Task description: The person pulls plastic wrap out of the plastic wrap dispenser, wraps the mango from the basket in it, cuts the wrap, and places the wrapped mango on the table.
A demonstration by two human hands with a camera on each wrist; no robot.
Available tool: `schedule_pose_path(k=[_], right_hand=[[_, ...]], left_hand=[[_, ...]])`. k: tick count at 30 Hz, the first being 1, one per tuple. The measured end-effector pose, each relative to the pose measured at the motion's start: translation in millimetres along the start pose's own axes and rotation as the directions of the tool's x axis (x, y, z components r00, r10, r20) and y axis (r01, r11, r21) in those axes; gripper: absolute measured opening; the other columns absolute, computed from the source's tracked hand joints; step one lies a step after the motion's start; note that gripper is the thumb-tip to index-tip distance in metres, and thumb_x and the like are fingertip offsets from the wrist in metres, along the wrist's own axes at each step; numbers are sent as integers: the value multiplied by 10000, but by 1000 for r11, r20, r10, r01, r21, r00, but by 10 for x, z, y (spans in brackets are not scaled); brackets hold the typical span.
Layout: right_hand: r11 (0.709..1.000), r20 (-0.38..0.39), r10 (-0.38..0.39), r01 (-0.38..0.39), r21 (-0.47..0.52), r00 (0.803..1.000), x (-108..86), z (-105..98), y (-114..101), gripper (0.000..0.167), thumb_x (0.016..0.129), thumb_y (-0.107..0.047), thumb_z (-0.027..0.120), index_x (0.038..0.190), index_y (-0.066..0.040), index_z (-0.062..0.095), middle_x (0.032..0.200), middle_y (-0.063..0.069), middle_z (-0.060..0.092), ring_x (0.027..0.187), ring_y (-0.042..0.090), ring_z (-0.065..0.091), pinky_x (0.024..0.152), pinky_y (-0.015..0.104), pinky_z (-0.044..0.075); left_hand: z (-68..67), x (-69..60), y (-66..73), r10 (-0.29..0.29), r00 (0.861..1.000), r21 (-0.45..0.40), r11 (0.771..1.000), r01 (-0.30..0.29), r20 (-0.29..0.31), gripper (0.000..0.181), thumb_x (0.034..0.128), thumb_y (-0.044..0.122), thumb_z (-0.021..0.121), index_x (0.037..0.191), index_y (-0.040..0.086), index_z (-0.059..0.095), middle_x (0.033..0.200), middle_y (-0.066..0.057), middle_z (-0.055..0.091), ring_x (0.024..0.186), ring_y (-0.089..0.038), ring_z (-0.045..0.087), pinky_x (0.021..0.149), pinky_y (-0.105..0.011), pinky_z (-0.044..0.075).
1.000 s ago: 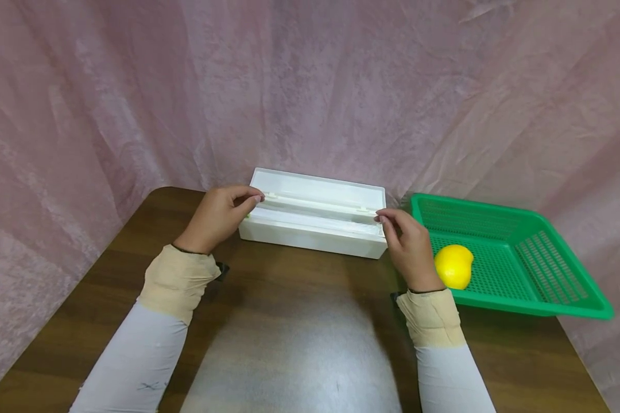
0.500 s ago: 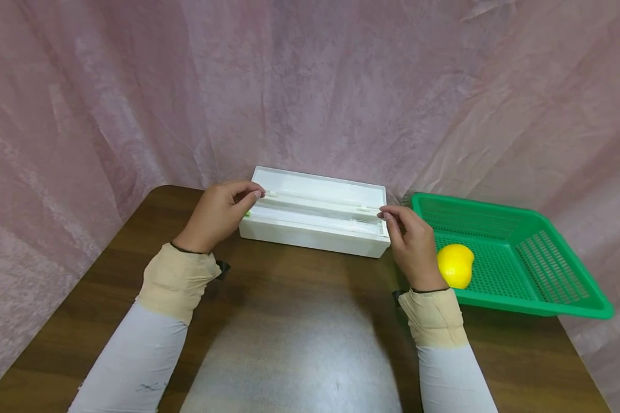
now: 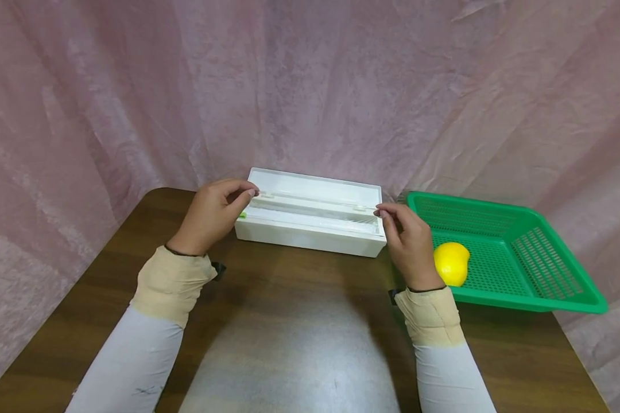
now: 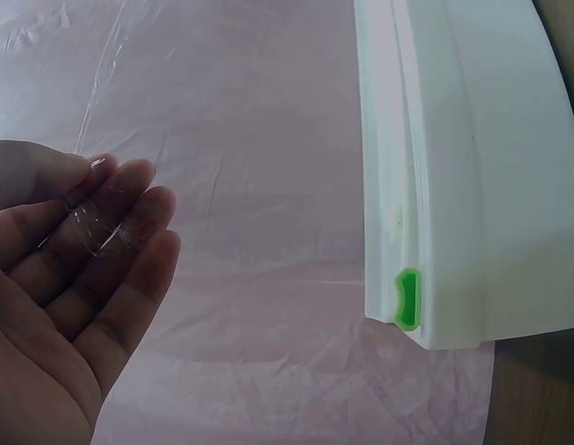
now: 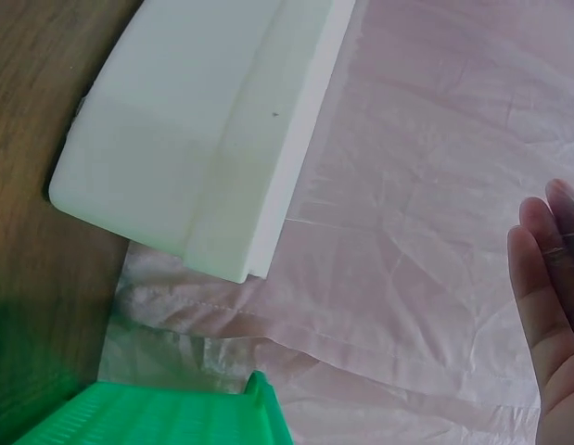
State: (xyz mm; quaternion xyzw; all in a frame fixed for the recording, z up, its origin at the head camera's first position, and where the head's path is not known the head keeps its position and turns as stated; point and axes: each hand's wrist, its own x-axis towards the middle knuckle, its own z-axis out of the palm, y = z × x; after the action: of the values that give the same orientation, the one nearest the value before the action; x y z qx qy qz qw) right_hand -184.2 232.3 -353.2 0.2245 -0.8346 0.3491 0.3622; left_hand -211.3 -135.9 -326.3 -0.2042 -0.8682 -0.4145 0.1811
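Observation:
A white cling film dispenser [image 3: 310, 238] stands on the table with its lid [image 3: 317, 182] tilted back. From it rises a sheet of clear cling film [image 4: 108, 56], hard to make out in the head view. My left hand [image 3: 209, 215] pinches one corner of the film between thumb and forefinger, above the dispenser's left end. Over the other fingers drapes some of the film, as the left wrist view shows. At the right end my right hand [image 3: 410, 244] pinches the opposite corner; its thumb lies outside the right wrist view. A green slider [image 4: 409, 298] sits at the dispenser's left end.
Right of the dispenser, a green plastic basket [image 3: 527, 304] holds a yellow mango-shaped fruit [image 3: 452, 264], close to my right forearm. A pink curtain [image 3: 310, 86] hangs behind the brown wooden table [image 3: 289, 321].
Both hands have risen slightly, the right one more clearly, keeping their pinch on the film. The dispenser and basket stay in place while the head view shifts a little.

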Motion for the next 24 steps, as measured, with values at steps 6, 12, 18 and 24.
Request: schedule_pose_path(k=[6, 12, 18, 24], right_hand=[[1000, -9, 2, -2, -2, 1000, 15, -24, -37, 146, 984, -21, 612, 1092, 11, 704, 996, 140, 732, 841, 237, 673, 806, 66, 448], [1000, -20, -6, 6, -9, 1000, 25, -45, -54, 149, 981, -16, 615, 1096, 14, 706, 993, 144, 735, 866, 263, 689, 844, 66, 453], [1000, -39, -17, 17, -19, 999, 28, -67, -64, 152, 978, -14, 617, 1093, 3, 714, 981, 137, 739, 862, 266, 690, 851, 73, 453], [1000, -40, -13, 12, -22, 999, 33, -89, -99, 154, 982, -26, 615, 1097, 0, 715, 987, 135, 737, 887, 268, 691, 876, 83, 461]], left_hand=[[-14, 1, 45, 28, 999, -2, 1000, -28, -30, 190, 1004, 184, 625, 1099, 87, 757, 1123, -70, 743, 1003, -209, 677, 845, -410, 527], [-21, -7, 69, 36, 998, 2, 999, -36, -51, 176, 1000, 202, 638, 1085, 109, 760, 1090, -52, 747, 943, -181, 666, 818, -388, 520], [-33, -14, 97, 44, 997, -6, 999, -44, -62, 176, 997, 211, 644, 1079, 108, 761, 1069, -45, 749, 920, -172, 667, 817, -380, 527], [-51, -25, 129, 56, 995, -4, 998, -56, -82, 172, 993, 206, 651, 1076, 104, 761, 1054, -40, 753, 932, -167, 678, 817, -376, 549]])
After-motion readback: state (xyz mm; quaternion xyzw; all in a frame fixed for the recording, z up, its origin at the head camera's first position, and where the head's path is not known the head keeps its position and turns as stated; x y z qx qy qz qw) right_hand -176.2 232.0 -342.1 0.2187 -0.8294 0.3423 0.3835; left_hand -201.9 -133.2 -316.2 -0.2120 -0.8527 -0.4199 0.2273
